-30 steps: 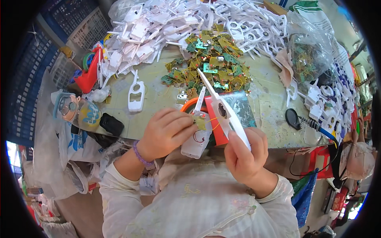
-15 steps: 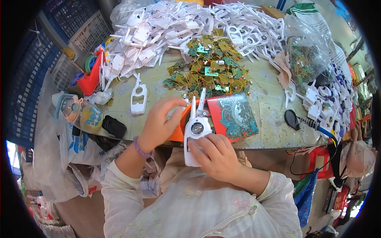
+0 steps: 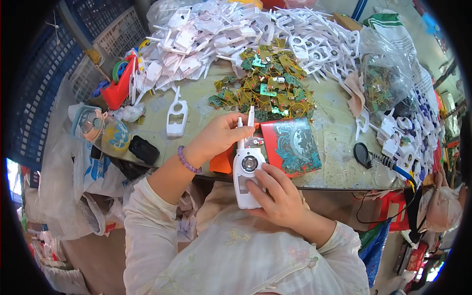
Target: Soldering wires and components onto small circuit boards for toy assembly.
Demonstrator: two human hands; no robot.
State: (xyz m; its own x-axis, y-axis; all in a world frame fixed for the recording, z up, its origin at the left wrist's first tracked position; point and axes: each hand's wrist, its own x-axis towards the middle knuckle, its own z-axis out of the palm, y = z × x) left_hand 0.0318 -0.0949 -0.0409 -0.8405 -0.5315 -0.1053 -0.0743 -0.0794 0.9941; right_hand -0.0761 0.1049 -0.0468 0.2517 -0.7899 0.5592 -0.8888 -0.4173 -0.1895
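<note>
Even pressure seems best: right hand (image 3: 279, 194) grips the white walkie-talkie-shaped casing (image 3: 246, 174) low, left hand (image 3: 219, 135) pinches its antenna (image 3: 241, 142).

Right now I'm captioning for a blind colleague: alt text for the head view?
A person's right grip holds a white casing low on its side, left grip at the prongs above. Beyond, on the table, circuit boards and white casings lie heaped.

On the counter (image 3: 339, 157), a circuit-board pile (image 3: 268, 91) lies before a casing heap (image 3: 211, 37); a lone casing (image 3: 176, 130) and bottle (image 3: 109, 132) sit left, a soldering iron (image 3: 397, 167) right, the held casing (image 3: 239, 169) nearest.
</note>
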